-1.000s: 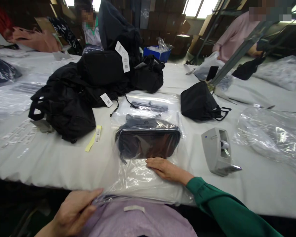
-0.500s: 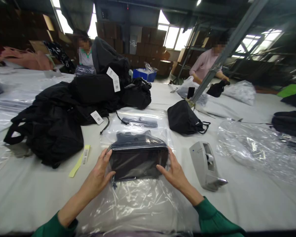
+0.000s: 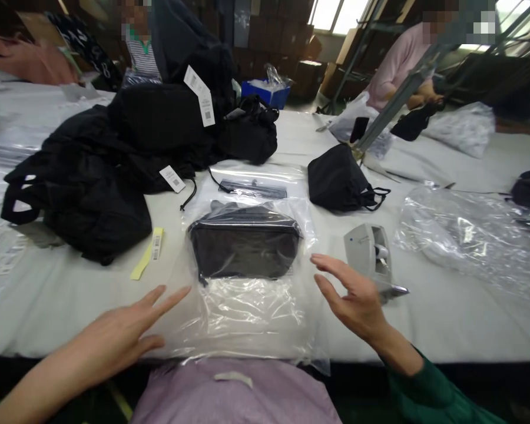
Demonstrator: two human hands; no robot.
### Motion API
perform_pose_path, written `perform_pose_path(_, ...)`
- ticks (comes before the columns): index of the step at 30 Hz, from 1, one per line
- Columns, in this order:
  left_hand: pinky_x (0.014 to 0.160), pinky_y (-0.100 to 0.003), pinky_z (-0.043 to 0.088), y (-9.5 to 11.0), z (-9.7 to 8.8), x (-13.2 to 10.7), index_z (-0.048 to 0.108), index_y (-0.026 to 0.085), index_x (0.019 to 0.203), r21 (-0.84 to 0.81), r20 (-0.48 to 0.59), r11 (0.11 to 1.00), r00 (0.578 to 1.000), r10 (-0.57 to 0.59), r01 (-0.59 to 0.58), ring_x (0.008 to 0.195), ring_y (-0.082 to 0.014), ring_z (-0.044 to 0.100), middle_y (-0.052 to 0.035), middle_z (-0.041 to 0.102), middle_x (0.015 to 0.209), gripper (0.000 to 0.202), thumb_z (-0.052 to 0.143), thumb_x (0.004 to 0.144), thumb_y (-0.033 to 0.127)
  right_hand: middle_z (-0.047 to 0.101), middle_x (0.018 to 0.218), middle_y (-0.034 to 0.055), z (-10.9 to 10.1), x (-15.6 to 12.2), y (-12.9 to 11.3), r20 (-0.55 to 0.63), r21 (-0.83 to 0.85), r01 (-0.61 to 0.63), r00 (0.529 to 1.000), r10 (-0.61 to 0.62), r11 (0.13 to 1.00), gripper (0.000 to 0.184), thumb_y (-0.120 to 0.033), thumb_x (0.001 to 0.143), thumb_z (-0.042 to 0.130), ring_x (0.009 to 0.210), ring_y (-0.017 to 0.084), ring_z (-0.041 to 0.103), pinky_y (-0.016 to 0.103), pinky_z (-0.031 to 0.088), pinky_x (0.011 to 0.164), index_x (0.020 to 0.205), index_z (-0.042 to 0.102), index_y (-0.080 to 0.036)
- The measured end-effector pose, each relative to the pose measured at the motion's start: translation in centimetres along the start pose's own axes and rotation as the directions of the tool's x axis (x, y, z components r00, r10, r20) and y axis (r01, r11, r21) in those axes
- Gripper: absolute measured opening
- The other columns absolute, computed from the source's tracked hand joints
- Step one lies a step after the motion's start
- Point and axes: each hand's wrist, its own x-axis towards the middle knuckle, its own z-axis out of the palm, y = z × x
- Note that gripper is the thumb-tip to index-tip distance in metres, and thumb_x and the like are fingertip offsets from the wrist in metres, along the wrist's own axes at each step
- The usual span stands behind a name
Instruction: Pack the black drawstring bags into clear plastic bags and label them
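Observation:
A dark pouch-like bag [image 3: 247,250] with a zipper edge lies inside a clear plastic bag [image 3: 256,321] on the white-covered table, straight in front of me. The plastic's loose end spreads toward the table's front edge. My left hand [image 3: 130,324] hovers left of the plastic with fingers spread, holding nothing. To the right of the pouch, my right hand [image 3: 353,294] is raised with thumb and fingers apart, also holding nothing. Just behind the right hand stands a grey tape dispenser [image 3: 366,250].
Black bags [image 3: 83,182] with white tags are heaped at the left. A yellow strip with a barcode label [image 3: 152,250] lies nearby. A small black drawstring bag [image 3: 335,179] and crumpled clear plastic [image 3: 459,235] are at the right. Across the table, a co-worker [image 3: 400,65] handles a black item.
Both hands have let go of the bagged pouch and moved apart, back toward me, fingers opening. The pouch now lies by itself. My view has tilted downward.

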Motion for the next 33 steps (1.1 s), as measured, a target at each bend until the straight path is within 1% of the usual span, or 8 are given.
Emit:
perform_pose_path(3,0.08,-0.037,0.058,2.5,-4.4,0.9,0.047,0.033,0.141,-0.025,-0.148,0.994,0.984,0.104,-0.109,0.099,-0.0278,0.068,-0.0061,0.066,0.123,0.052,0.055,0.09,0.043,0.071,0.115,0.0067,1.0,1.0,-1.9,0.242,0.167,0.057,0.966,-0.097,0.984,0.025,-0.025,0.096,0.053,0.108,0.022,0.067,0.039,0.055,0.097,0.116,0.067,-0.022)
perform_pose_path(5,0.089,-0.035,0.056,4.3,-5.6,4.3,0.054,0.032,0.136,-0.218,-0.022,0.934,0.959,0.284,-0.282,0.107,-0.0237,0.066,-0.0028,0.066,0.124,0.04,0.047,0.096,0.036,0.07,0.119,0.0075,2.7,1.7,-2.1,0.395,0.235,0.049,0.908,-0.142,0.971,0.028,-0.03,0.098,0.05,0.111,0.022,0.065,0.038,0.053,0.099,0.118,0.067,-0.021)
perform_pose_path(10,0.111,-0.039,0.039,3.0,1.5,11.2,0.041,0.026,0.145,-0.33,0.199,0.879,0.886,0.42,-0.343,0.133,-0.0222,0.048,-0.0055,0.049,0.146,0.046,0.04,0.1,0.036,0.067,0.126,0.0078,6.0,0.4,1.5,0.652,0.237,-0.009,0.742,-0.152,0.971,0.035,-0.035,0.101,0.043,0.114,0.022,0.063,0.037,0.049,0.103,0.126,0.064,-0.021)
perform_pose_path(15,0.12,-0.045,0.019,-2.8,9.8,8.0,0.03,0.029,0.15,-0.231,0.33,0.862,0.797,0.505,-0.451,0.146,-0.0231,0.026,-0.0062,0.027,0.159,0.053,0.041,0.099,0.036,0.06,0.135,0.0088,6.7,-3.1,6.7,0.683,0.238,-0.054,0.719,-0.128,0.97,0.039,-0.036,0.101,0.041,0.129,0.022,0.051,0.04,0.039,0.112,0.131,0.059,-0.02)
perform_pose_path(20,0.119,-0.049,0.02,-3.0,8.1,6.7,0.021,0.027,0.153,-0.278,0.351,0.874,0.805,0.478,-0.398,0.146,-0.0259,0.026,-0.0084,0.026,0.159,0.065,0.048,0.096,0.042,0.047,0.146,0.015,4.4,-2.8,5.5,0.78,0.179,-0.074,0.619,-0.096,0.981,0.061,-0.049,0.093,0.054,0.135,0.029,0.044,0.048,0.034,0.114,0.144,0.045,-0.017)
perform_pose_path(24,0.114,-0.044,0.032,-0.9,6.1,8.1,0.015,0.025,0.154,-0.315,0.318,0.908,0.871,0.374,-0.275,0.141,-0.0248,0.036,-0.0096,0.032,0.157,0.065,0.044,0.098,0.042,0.031,0.155,0.0182,2.7,-4.3,2.9,0.822,0.108,0.115,0.548,-0.153,0.988,0.084,-0.042,0.08,0.072,0.141,0.037,0.03,0.061,0.022,0.115,0.151,0.032,-0.02)
perform_pose_path(28,0.113,-0.043,0.033,1.5,7.1,10.0,0.023,0.025,0.153,-0.318,0.311,0.894,0.856,0.413,-0.315,0.139,-0.0251,0.039,-0.0091,0.036,0.155,0.055,0.037,0.101,0.036,0.057,0.133,0.0243,3.6,-6.7,2.9,0.779,-0.055,0.34,0.603,-0.173,0.939,0.043,-0.003,0.085,0.048,0.125,0.035,0.053,0.062,0.037,0.106,0.126,0.058,-0.01)
perform_pose_path(33,0.112,-0.049,0.031,2.6,8.2,12.5,0.029,0.027,0.151,-0.365,0.414,0.863,0.77,0.485,-0.348,0.137,-0.0308,0.038,-0.0091,0.03,0.157,0.058,0.044,0.097,0.043,0.07,0.104,0.0168,2.9,-5.1,2.5,0.598,-0.082,0.321,0.773,-0.211,0.944,0.037,0.0,0.086,0.036,0.096,0.025,0.068,0.047,0.055,0.092,0.11,0.061,-0.012)
